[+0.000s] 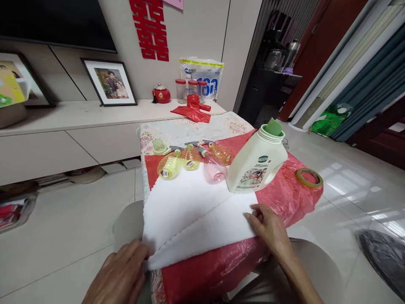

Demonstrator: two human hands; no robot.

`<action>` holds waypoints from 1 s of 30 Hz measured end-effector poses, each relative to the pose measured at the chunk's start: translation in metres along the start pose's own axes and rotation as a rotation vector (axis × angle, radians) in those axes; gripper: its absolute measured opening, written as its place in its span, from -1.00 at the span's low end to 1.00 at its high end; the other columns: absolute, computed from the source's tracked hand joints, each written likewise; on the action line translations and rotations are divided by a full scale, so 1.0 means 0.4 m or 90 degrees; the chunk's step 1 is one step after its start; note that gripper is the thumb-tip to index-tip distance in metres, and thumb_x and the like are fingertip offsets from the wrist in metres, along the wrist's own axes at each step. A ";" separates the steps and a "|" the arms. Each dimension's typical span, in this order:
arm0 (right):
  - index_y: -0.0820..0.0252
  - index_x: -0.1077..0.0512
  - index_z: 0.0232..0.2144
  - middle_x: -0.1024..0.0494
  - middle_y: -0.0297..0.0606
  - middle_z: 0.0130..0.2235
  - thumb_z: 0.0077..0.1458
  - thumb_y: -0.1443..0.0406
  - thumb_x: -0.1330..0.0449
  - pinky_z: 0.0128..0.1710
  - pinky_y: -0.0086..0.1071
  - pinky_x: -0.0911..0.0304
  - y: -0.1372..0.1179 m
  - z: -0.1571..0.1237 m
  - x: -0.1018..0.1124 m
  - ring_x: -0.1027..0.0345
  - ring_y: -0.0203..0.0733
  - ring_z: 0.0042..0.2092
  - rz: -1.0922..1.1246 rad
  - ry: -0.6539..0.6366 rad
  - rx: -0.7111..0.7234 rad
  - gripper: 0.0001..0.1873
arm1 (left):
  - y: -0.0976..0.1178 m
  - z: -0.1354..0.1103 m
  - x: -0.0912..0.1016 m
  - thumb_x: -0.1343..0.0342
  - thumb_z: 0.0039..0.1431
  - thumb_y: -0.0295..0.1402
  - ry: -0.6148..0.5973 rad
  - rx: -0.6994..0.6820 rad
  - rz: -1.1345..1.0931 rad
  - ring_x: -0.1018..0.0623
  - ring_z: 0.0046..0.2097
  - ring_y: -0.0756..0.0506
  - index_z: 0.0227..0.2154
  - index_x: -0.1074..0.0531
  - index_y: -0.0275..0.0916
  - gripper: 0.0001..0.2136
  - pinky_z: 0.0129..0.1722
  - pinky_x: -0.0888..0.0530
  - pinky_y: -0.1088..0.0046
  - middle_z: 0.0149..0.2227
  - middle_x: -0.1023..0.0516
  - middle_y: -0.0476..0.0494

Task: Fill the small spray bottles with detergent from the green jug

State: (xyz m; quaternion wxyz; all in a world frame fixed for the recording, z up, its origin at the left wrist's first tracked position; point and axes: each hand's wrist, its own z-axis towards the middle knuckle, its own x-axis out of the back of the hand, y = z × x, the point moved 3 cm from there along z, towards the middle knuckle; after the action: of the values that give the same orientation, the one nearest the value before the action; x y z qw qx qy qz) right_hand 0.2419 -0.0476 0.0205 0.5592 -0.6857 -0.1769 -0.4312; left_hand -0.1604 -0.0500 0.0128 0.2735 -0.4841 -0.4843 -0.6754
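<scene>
Left hand: the left hand is closed, thumb and curled fingers pinching the near-left corner of a white scallop-edged fabric sheet.
Right hand: the right hand has its fingertips on the sheet's right corner; whether they pinch or merely press cannot be told.
Sheet: it lies on the near half of the table, and a diagonal line crosses it where one scalloped edge runs over the layer beneath.
Step in hand: judged to be the squaring of the sheet's layers, one hand at each near corner.
What further handling calls for: the fabric looks limp, so both corners would have to move together to keep the edges aligned.
Underlay: a crinkled red plastic film covers a small table with a floral cloth.
Beyond the sheet: four small tinted plastic bottles lie in a row, yellow, yellow, pink and orange.
Beside them: a large white detergent jug with a green spout lies tilted, its base touching the sheet's far-right edge.
Table's right edge: a roll of green tape rests on the film.
Far wall: a pale sideboard carries a framed photograph, a red teapot and red-lidded jars.
</scene>
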 end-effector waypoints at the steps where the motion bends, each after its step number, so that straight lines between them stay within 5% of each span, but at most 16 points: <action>1: 0.16 -0.51 -0.27 -0.55 -0.26 -0.42 0.02 0.02 -0.20 -0.33 -0.26 -0.23 -0.001 0.004 -0.007 -0.41 -0.08 -0.37 0.000 -0.011 -0.001 -0.63 | -0.005 0.006 0.010 0.05 0.22 -0.37 -0.002 0.007 -0.028 -0.54 -0.24 -0.17 -0.31 -0.45 -0.09 -0.83 -0.25 -0.43 0.33 -0.28 -0.55 -0.08; 5: 0.10 -0.38 -0.56 -0.35 -0.39 -0.58 -0.01 -0.02 -0.19 -0.46 -0.34 -0.10 -0.005 -0.005 -0.003 -0.24 -0.20 -0.49 0.024 -0.041 0.007 -0.65 | 0.003 0.051 0.062 0.11 0.34 -0.26 0.042 0.037 -0.179 -0.50 -0.30 -0.08 -0.30 -0.40 -0.09 -0.80 -0.30 -0.42 0.43 -0.33 -0.48 -0.01; 10: 0.09 -0.28 -0.58 -0.20 -0.44 -0.58 0.05 -0.12 -0.14 -0.48 -0.40 -0.07 0.035 -0.036 0.036 -0.13 -0.26 -0.48 0.084 0.033 -0.051 -0.54 | 0.021 0.126 0.078 0.15 0.40 -0.21 0.164 0.049 -0.281 -0.54 -0.10 -0.10 -0.09 -0.41 -0.08 -0.75 -0.14 -0.46 0.41 -0.13 -0.52 -0.07; 16: 0.09 -0.30 -0.61 -0.32 -0.38 -0.56 -0.08 -0.15 -0.17 -0.45 -0.38 -0.13 0.041 -0.051 0.025 -0.19 -0.22 -0.48 0.012 0.025 -0.043 -0.53 | 0.037 0.135 -0.008 -0.14 0.16 -0.08 0.122 0.057 -0.059 -0.53 0.02 -0.33 0.16 -0.28 -0.16 -0.46 -0.07 -0.44 0.08 0.03 -0.53 -0.26; 19: 0.10 -0.33 -0.58 -0.33 -0.38 -0.54 -0.02 -0.18 -0.16 -0.45 -0.40 -0.13 0.028 -0.054 0.021 -0.20 -0.23 -0.47 0.046 0.011 -0.052 -0.50 | 0.011 0.112 -0.012 -0.06 0.22 -0.12 0.107 0.095 -0.002 -0.51 0.06 -0.36 0.14 -0.29 -0.18 -0.53 -0.06 -0.42 0.02 0.05 -0.54 -0.29; 27: 0.12 -0.35 -0.55 -0.23 -0.40 -0.54 0.02 -0.17 -0.18 -0.46 -0.41 -0.09 0.055 -0.074 0.041 -0.12 -0.25 -0.45 0.158 -0.025 -0.088 -0.50 | -0.068 0.113 0.037 0.10 0.32 -0.01 0.111 0.206 -0.159 -0.59 -0.24 -0.17 0.02 -0.40 -0.11 -0.60 -0.18 -0.48 0.26 -0.15 -0.65 -0.11; 30: 0.11 -0.30 -0.60 -0.23 -0.40 -0.56 0.00 -0.17 -0.16 -0.47 -0.40 -0.08 0.069 -0.085 0.036 -0.13 -0.24 -0.47 0.108 -0.033 -0.103 -0.48 | -0.068 0.131 0.023 0.13 0.32 0.02 0.051 0.227 -0.229 -0.59 -0.24 -0.15 -0.04 -0.44 -0.15 -0.58 -0.23 -0.49 0.33 -0.22 -0.64 -0.09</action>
State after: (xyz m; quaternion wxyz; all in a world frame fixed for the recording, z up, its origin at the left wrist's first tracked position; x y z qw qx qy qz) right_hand 0.2566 -0.0908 0.0148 0.5315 -0.7521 -0.0974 -0.3773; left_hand -0.1663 0.0097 0.0138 0.2489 -0.3072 -0.6628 -0.6360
